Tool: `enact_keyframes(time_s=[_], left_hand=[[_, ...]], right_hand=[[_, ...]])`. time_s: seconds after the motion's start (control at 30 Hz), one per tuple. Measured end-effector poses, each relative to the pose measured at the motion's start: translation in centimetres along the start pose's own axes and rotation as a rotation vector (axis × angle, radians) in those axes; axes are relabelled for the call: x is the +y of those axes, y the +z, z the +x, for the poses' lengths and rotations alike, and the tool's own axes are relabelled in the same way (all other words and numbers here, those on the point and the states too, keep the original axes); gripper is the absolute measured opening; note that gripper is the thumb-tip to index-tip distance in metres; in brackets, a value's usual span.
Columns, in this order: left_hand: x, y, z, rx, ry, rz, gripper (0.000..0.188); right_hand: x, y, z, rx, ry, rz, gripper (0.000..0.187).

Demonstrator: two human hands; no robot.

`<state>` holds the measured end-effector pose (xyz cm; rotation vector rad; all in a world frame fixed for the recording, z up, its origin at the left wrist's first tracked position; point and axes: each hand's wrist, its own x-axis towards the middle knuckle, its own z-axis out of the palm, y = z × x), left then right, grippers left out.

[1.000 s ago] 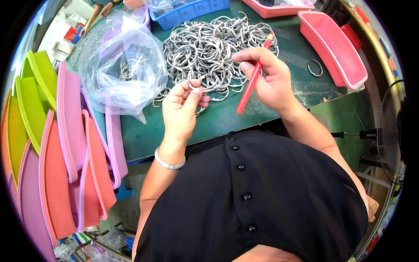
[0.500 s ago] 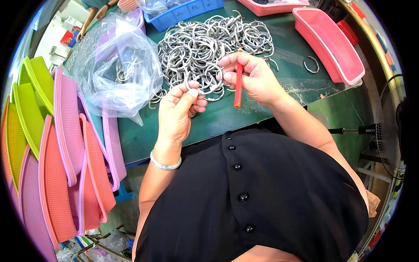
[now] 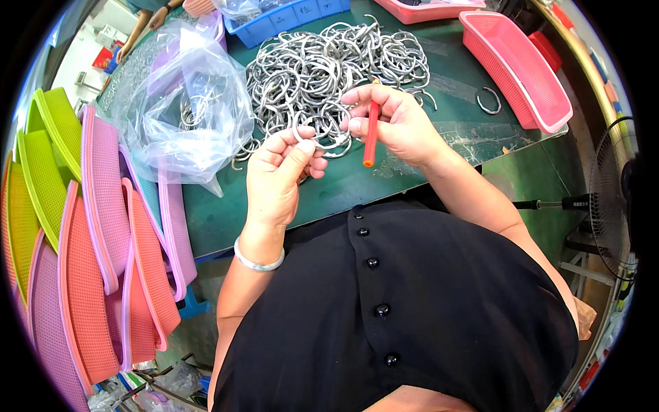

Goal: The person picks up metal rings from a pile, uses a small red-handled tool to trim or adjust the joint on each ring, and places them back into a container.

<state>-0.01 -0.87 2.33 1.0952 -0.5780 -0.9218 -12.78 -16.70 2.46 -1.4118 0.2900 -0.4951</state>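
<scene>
My left hand [image 3: 278, 168] is closed in a pinch on a grey metal open ring [image 3: 297, 130] at the near edge of the heap. Across from it, my right hand [image 3: 395, 127] grips a red pen-like stick [image 3: 371, 137], tilted with its near end toward me. Its thumb and forefinger also pinch near the ring's other side, though the exact contact is hard to make out. Behind both hands, a heap of similar grey rings [image 3: 309, 69] covers part of the green table [image 3: 226, 220].
A clear plastic bag [image 3: 185, 130] with rings lies left of the heap. Stacked coloured baskets [image 3: 89, 275] stand at far left. Beyond are a blue bin [image 3: 295, 24] and a pink basket [image 3: 473, 41]; one loose ring [image 3: 489, 101] lies nearby. A fan [image 3: 611, 199] stands at right.
The red stick in my right hand has tilted slightly, its near end shifting a little left. My left hand keeps its pinch almost in place.
</scene>
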Motion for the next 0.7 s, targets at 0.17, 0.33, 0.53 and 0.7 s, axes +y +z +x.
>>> enact_keyframes(time_s=[0.17,0.33,0.53,0.7], left_hand=[[0.3,0.8,-0.4,-0.014,0.097,0.148,0.019],[-0.1,0.9,-0.6,-0.085,0.238,0.288,0.023],[-0.7,0.2,-0.4,-0.048,0.372,0.481,0.028],[-1.6,-1.6,0.3,-0.041,0.48,0.645,0.031]], right_hand=[[0.5,-0.1,0.1,-0.011,-0.012,-0.01,0.03],[0.5,0.0,-0.1,0.003,-0.007,0.053,0.03],[1.2,-0.2,-0.2,-0.013,-0.222,-0.03,0.027],[0.9,-0.9,-0.6,-0.056,-0.629,-0.535,0.025]])
